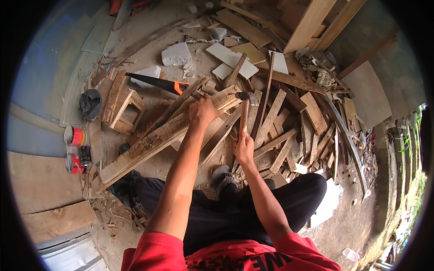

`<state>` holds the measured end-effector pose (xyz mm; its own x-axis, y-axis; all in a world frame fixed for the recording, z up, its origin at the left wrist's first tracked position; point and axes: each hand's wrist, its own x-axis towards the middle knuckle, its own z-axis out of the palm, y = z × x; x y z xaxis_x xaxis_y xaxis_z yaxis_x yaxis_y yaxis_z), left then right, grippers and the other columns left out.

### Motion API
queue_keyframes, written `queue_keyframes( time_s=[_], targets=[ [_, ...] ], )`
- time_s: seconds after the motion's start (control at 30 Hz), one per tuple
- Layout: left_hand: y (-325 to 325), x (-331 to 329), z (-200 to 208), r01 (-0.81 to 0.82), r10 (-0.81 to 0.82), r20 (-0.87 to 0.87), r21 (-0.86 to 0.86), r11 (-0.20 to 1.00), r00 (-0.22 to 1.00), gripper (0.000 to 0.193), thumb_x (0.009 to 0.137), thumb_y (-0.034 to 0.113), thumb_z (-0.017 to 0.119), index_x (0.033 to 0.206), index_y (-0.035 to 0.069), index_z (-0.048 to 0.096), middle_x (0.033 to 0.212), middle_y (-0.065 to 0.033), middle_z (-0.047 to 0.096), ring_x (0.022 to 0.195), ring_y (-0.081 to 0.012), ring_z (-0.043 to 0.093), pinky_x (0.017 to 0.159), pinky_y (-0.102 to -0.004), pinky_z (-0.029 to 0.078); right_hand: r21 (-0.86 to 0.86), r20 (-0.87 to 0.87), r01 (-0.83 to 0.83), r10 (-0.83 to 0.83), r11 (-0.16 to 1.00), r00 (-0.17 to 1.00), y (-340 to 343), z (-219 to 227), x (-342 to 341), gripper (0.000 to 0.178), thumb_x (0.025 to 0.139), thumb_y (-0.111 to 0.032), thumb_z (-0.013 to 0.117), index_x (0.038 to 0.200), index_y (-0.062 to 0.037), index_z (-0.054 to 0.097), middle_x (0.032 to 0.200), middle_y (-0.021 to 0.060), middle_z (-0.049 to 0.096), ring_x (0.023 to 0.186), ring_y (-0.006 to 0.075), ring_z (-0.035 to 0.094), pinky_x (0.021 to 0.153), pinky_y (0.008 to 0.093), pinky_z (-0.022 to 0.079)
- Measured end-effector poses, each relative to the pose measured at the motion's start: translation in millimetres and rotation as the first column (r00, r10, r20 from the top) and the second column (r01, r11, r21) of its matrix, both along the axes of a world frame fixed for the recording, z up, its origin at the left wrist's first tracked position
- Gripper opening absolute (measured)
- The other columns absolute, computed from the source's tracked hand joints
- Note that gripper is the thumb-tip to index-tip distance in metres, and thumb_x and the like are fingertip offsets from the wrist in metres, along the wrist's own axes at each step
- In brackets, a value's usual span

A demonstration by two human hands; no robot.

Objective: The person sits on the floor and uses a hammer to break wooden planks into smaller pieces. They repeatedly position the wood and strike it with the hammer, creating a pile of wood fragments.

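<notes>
A long, weathered wooden beam (149,143) slants from the lower left up to the centre. Near its upper end my left hand (203,109) is closed over it from above. My right hand (244,147) grips the wooden handle of a hammer (244,116). The hammer's dark metal head is at the upper end of the beam; whether the two touch, I cannot tell. A handsaw (156,83) with a black blade and orange handle lies just beyond the beam.
Loose boards and offcuts (275,113) are heaped to the right. A small wooden frame (129,113) stands at left, near several paint cans (76,135). White chunks (176,54) lie farther off. Tall planks (312,25) lean at the back right. My shoe (221,176) is close below the beam.
</notes>
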<state>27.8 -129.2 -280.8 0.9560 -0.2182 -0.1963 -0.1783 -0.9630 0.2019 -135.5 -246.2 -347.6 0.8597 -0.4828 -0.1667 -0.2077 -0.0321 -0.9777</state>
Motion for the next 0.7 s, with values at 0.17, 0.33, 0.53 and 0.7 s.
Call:
queue_keyframes(
  time_s=[0.17, 0.33, 0.53, 0.7],
  targets=[
    [19, -3, -21, -0.029, 0.034, 0.134, -0.038, 0.999, 0.990, 0.095, 0.067, 0.065, 0.074, 0.129, -0.003, 0.050, 0.112, -0.0235, 0.067, 0.105, -0.0356, 0.066, 0.087, -0.0442, 0.054, 0.330, 0.516, -0.031, -0.153, 0.943, 0.843, 16, 72, -16, 0.065, 0.090, -0.075, 0.038, 0.079, -0.0106, 0.044, 0.055, -0.0024, 0.040, 0.041, 0.0092, 0.038, 0.035, 0.0251, 0.030],
    [-3, -3, 7, -0.023, 0.024, -0.068, 0.016, 1.000, 0.997, 0.097, 0.070, 0.062, 0.075, 0.139, 0.000, 0.044, 0.116, -0.0194, 0.067, 0.108, -0.0317, 0.066, 0.092, -0.0411, 0.052, -0.025, 0.353, 0.039, -0.027, 0.999, 0.935, 5, 10, -1, 0.055, 0.097, -0.062, 0.041, 0.078, -0.0110, 0.045, 0.061, -0.0025, 0.040, 0.050, 0.0085, 0.038, 0.043, 0.0264, 0.030],
    [9, 4, -4, -0.022, 0.022, 0.013, -0.027, 0.999, 1.000, 0.101, 0.068, 0.063, 0.074, 0.139, -0.003, 0.044, 0.116, -0.0241, 0.065, 0.108, -0.0344, 0.064, 0.091, -0.0440, 0.051, 0.320, 0.242, 0.162, -0.247, 0.933, 0.938, -17, 18, -19, 0.059, 0.098, -0.065, 0.035, 0.077, -0.0103, 0.041, 0.055, -0.0032, 0.037, 0.040, 0.0068, 0.032, 0.036, 0.0248, 0.024],
    [4, -1, -1, -0.011, 0.010, 0.088, 0.006, 1.000, 0.996, 0.096, 0.068, 0.063, 0.074, 0.136, 0.001, 0.046, 0.112, -0.0205, 0.068, 0.104, -0.0331, 0.067, 0.087, -0.0423, 0.054, 0.266, 0.413, 0.028, -0.140, 0.964, 0.900, -13, 25, 5, 0.059, 0.098, -0.064, 0.034, 0.083, -0.0079, 0.044, 0.057, -0.0046, 0.035, 0.043, 0.0056, 0.032, 0.037, 0.0238, 0.027]
  ],
)
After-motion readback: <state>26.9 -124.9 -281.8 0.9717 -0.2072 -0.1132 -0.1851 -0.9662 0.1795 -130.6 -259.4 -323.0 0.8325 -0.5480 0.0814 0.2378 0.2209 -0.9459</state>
